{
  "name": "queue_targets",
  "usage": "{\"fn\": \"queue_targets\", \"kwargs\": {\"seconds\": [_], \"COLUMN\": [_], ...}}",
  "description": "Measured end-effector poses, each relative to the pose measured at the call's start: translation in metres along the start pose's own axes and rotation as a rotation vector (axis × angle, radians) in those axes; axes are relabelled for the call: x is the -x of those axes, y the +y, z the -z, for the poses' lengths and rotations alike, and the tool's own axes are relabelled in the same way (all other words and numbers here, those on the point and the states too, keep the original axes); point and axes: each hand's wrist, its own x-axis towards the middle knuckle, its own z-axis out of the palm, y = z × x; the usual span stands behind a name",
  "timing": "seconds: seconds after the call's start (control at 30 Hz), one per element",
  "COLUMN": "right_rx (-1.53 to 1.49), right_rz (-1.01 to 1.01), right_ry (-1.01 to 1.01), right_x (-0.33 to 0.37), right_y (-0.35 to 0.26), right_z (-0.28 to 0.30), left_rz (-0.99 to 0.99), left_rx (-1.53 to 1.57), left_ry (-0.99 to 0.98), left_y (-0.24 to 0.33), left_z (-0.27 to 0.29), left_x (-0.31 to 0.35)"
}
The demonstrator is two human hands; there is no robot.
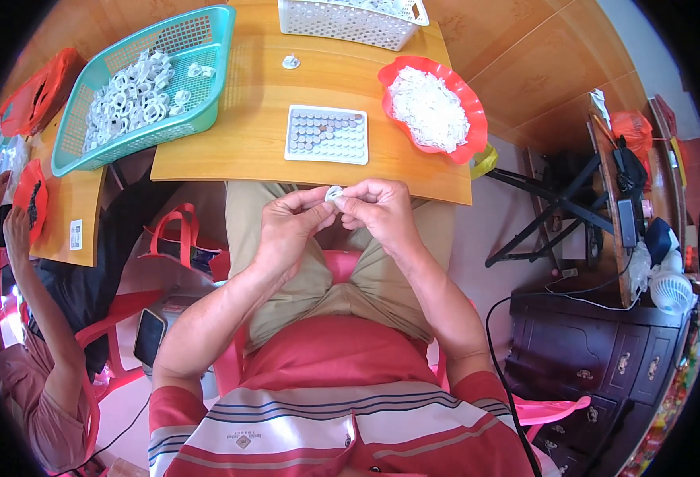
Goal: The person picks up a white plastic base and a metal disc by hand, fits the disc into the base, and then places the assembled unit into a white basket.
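Observation:
My left hand [294, 224] and my right hand [382, 213] meet just off the table's near edge, above my lap. Between their fingertips they pinch a small white ring-shaped plastic part [333, 193]; its finer details are too small to tell. Beyond my hands, a white tray [348, 151] lies on the wooden table, with rows of grey, coin-like discs in part of its pockets. To its right, a red scalloped bowl [477, 119] holds a heap of small white pieces. One loose white part [290, 62] sits farther back on the tabletop.
A teal basket [224, 71] full of white ring parts stands at the left, a white perforated basket [350, 30] at the back. Another person [40, 358] works at the far left beside a red dish [28, 191]. At right are a dark cabinet [581, 342] and a small fan [672, 290].

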Motion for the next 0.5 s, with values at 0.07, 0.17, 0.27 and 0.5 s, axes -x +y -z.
{"fn": "queue_targets", "kwargs": {"seconds": [0.07,0.17,0.27,0.5], "right_rx": [0.019,0.084,0.101,-0.131], "right_rz": [0.034,0.106,0.167,-0.004], "right_ry": [-0.006,-0.007,-0.026,-0.054], "right_x": [-0.0009,-0.003,-0.0057,-0.0064], "right_y": [0.0015,0.0033,0.0049,0.0022], "right_z": [0.0011,0.0019,0.002,0.0021], "left_rz": [-0.001,-0.013,-0.023,-0.041], "left_rx": [-0.005,-0.017,-0.04,-0.056], "left_ry": [-0.001,-0.001,0.003,-0.044], "left_y": [-0.0003,-0.0003,0.0001,0.0017], "left_z": [0.0002,-0.0006,0.0,0.0014], "left_x": [0.0001,0.0009,0.0007,-0.0001]}}
